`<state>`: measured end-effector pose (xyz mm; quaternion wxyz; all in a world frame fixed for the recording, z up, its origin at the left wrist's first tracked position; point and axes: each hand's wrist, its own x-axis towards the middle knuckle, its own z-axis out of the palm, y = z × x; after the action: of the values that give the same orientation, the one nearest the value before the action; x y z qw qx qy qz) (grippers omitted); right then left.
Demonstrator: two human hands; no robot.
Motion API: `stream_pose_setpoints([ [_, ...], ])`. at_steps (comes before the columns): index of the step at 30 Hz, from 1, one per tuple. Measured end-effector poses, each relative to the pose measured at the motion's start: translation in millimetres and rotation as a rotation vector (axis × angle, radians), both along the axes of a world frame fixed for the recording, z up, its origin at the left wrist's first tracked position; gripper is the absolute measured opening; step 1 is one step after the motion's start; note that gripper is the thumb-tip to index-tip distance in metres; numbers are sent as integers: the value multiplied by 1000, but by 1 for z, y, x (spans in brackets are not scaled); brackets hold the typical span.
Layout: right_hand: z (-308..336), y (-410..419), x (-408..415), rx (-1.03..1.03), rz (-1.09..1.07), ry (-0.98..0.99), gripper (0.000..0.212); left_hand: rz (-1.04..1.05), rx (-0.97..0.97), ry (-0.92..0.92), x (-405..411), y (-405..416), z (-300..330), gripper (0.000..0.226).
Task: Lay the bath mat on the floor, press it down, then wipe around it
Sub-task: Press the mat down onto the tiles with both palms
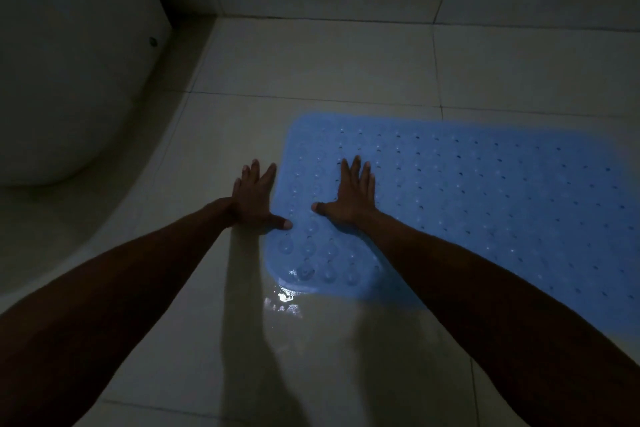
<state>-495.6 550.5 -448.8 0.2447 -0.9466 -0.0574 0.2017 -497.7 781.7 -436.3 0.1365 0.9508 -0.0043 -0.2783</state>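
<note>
The bath mat [467,198], a pale blue rubbery sheet with rounded corners, rows of small holes and round suction-cup bumps near its end, lies flat on the glossy cream tiled floor [311,62], reaching from the middle of the view off to the right edge. Going from the left: a white rounded fixture [62,62], probably a toilet or tub base, fills the dim left side, well apart from the mat, which leaves a strip of bare tile between them. Next comes the left hand [254,199], fingers straight and spread, palm down; most of it rests on the tile just beside the mat's left end, and only the thumb reaches onto the blue edge. It holds nothing, and likely steadies the person or pins the border. A little nearer the camera, a bright wet patch [282,302] glints on the tile at the mat's near corner; it is probably what the wiping is for. To the right, the right hand [353,196] lies flat on the mat itself, fingers straight and slightly fanned, gripping nothing, a spread palm that suits pushing the cups down onto the tile. The laying looks done and the pressing is under way; no cloth is in view.
</note>
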Motion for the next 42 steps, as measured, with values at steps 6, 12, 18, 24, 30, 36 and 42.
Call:
stream_pose_setpoints([
  [6, -13, 3, -17, 8, 1, -175, 100, 64, 12, 13, 3, -6, -2, 153],
  [12, 1, -7, -9, 9, 132, 42, 135, 90, 6, 13, 2, -8, -1, 149],
  [18, 10, 4, -11, -104, 129, 66, 142, 84, -47, -24, -12, -5, 0, 138],
  [24, 8, 4, -35, -90, -65, 45, 132, -25, -1, 43, -21, -4, 3, 164],
  [30, -8, 2, -58, -64, -72, -109, 112, -46, -29, 27, -27, -4, 3, 162],
  [36, 10, -7, -46, -121, 90, 129, 145, -71, -30, 40, -28, -5, 7, 158],
  [42, 11, 2, -45, -188, 47, 155, 152, -88, -59, 56, -32, -8, 7, 153],
])
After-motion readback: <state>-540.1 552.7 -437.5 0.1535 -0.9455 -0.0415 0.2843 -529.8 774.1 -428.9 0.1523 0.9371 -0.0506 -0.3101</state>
